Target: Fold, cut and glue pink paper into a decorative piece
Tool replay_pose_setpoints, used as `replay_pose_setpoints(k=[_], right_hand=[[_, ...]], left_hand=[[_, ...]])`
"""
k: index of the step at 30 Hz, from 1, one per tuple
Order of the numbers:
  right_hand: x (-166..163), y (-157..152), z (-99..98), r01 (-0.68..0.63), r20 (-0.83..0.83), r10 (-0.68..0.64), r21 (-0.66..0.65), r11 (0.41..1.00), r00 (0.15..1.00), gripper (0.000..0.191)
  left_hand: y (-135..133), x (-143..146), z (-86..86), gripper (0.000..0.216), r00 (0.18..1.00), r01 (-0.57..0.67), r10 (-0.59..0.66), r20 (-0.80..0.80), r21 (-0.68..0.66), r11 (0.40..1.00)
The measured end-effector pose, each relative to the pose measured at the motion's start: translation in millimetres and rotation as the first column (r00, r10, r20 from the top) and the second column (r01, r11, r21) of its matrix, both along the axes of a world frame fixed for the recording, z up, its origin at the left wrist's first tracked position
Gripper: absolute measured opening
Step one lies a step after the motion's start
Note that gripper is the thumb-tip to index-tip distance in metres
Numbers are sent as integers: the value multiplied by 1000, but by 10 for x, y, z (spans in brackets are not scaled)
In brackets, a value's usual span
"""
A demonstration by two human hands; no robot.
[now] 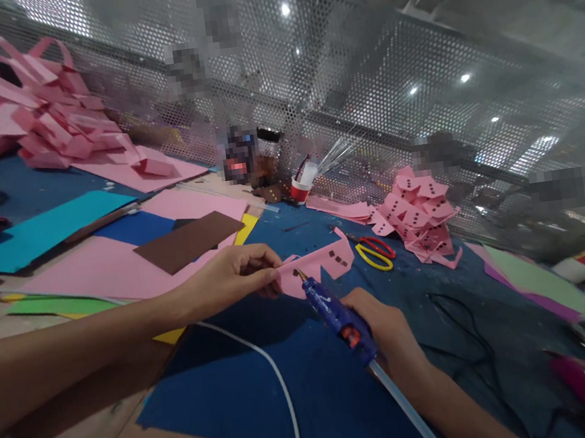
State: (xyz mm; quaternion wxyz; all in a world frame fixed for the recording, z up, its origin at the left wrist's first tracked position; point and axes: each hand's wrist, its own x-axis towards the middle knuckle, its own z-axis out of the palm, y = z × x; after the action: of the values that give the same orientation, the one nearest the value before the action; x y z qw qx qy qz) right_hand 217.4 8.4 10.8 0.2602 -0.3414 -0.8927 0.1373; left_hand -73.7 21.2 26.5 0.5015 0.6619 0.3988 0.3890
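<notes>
My left hand [243, 276] pinches the left end of a pink paper cutout [335, 260], which has a notched lower edge and small dark brown squares on it. In my right hand [384, 318] is a blue glue gun [334, 314] with a clear glue stick [406, 405] coming out of its back. The gun's nozzle is at the cutout's left part, by one dark square; whether it touches the paper I cannot tell. Just beyond the cutout lie scissors [375, 252] with red and yellow handles.
Pink cutouts with dark squares [416, 217] are heaped at the back right. Folded pink paper pieces [58, 117] pile up at the far left. Coloured sheets, including a brown one [190, 242], lie left. A white cable [278, 379] and a black cable [471, 325] cross the blue surface [240, 391].
</notes>
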Motion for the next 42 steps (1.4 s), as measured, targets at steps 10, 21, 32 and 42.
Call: replay_pose_setpoints(k=[10,21,32,42], right_hand=[[-7,-9,9,33,2,-33,-35,999,999,19],[-1,1,-2,21,-9,-21,-12,1000,1000,22],[-22,-10,16,17,-3,-17,-5,1000,1000,22],[-20,-33,51,-17,39,17,-11,1000,999,25]], left_hand=[[7,4,34,24,999,-43,43,-15,-3,999],[-9,13,41,21,999,-33,33,15,-12,999],[-10,6,38,22,1000,-25,25,0,-12,1000],[24,1,25,25,999,-46,46,2,13,999]])
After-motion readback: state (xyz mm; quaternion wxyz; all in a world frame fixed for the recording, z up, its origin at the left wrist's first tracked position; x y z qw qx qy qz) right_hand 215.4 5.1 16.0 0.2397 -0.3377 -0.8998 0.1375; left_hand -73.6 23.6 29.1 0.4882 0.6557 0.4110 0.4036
